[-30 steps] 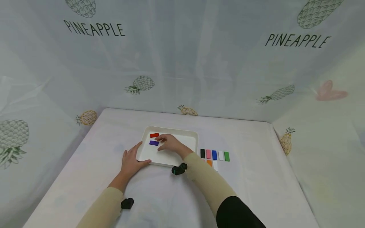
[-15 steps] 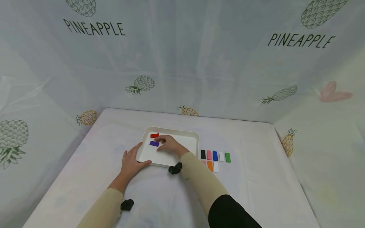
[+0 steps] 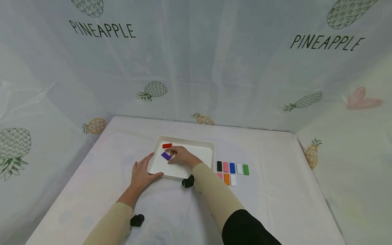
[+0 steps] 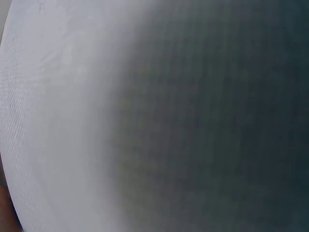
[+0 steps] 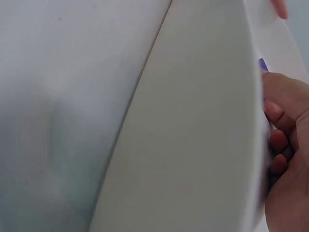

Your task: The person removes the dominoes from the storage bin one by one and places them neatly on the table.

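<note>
A shallow white tray point(image 3: 196, 143) lies on the table, with a red rectangular piece point(image 3: 167, 145) near its far left corner. Just below that, a purple rectangular piece point(image 3: 166, 156) sits at a slant. My right hand point(image 3: 182, 157) reaches over the tray and pinches the purple piece's right end between thumb and fingers. In the right wrist view the curled fingers show behind the tray's wall point(image 5: 193, 121), a sliver of purple point(image 5: 263, 64) beside them. My left hand point(image 3: 142, 173) rests at the tray's near left corner, fingers spread along the left side, thumb on the front rim.
Right of the tray, small rectangular pieces lie in two rows, among them a black piece point(image 3: 219, 166), a blue piece point(image 3: 232, 168), a green piece point(image 3: 246, 169) and an orange piece point(image 3: 227, 179). A white cloth point(image 3: 275, 190) covers the table; pineapple-print curtains point(image 3: 196, 68) surround it.
The purple piece has turned, its right end swinging toward me, as my right fingers close in on it. My left hand stays at the tray's corner.
</note>
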A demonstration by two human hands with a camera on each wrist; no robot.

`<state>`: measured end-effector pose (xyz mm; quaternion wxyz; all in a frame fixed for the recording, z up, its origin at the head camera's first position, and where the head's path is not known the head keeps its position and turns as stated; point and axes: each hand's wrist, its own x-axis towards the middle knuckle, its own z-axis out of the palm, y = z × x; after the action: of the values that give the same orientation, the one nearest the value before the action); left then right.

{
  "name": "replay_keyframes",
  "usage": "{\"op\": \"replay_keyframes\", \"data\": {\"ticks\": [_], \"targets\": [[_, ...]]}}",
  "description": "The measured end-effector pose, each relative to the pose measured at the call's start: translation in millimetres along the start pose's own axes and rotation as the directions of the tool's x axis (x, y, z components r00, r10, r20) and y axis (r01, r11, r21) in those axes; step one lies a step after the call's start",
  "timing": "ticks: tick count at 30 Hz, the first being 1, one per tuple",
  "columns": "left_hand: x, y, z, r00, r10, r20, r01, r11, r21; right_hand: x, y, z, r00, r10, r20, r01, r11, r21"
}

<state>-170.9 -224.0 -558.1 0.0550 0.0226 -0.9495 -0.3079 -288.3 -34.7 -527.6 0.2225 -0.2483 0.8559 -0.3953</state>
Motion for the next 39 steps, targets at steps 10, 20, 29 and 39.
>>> {"op": "replay_keyframes", "data": {"ticks": [10,20,29,39], "targets": [[0.5,0.2,0.4,1.0,-0.001,0.007,0.001,1.0,0.015,9,1,2,0.999,-0.036,0.03,0.041,0.98,-0.192],[0.1,0.2,0.8,1.0,0.004,0.004,-0.004,1.0,0.013,10,-5,2,0.999,0.01,0.043,0.001,0.967,-0.256],[0.4,1.6,0.2,1.0,0.001,0.005,-0.001,1.0,0.024,5,-4,2,1.0,0.01,0.022,-0.005,0.972,-0.234],[0.1,3.2,-1.7,1.0,-0.001,0.01,0.0,1.0,0.018,-3,1,1,1.0,0.002,0.025,0.002,0.989,-0.15]]}}
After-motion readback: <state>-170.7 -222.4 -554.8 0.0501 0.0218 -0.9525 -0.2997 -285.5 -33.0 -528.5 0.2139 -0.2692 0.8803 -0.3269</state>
